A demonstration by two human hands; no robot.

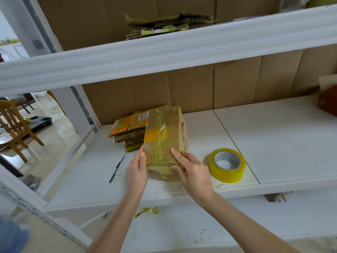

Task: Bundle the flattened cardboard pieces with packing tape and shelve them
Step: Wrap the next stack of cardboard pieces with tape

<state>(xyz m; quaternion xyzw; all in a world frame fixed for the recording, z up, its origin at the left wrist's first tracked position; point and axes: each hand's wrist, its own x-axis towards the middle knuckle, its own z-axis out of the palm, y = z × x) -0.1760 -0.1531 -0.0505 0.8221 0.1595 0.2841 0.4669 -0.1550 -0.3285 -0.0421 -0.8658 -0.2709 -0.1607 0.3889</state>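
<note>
A bundle of flattened cardboard (165, 137), wrapped in shiny yellowish tape, lies on the white middle shelf (273, 139). My left hand (137, 170) lies flat against the bundle's near left edge. My right hand (193, 170) rests on its near right corner, fingers straight on the top face and thumb at the front. A roll of clear yellowish packing tape (227, 165) lies flat just right of my right hand. Behind the bundle sits a stack of loose flattened cardboard pieces (127, 132), some orange. Another taped bundle (164, 26) lies on the upper shelf.
A dark pen-like tool (117, 168) lies on the shelf left of my left hand. A red-brown box (327, 101) stands at the shelf's far right. Cardboard sheets line the back of the rack. A wooden chair (16, 125) stands on the floor at left.
</note>
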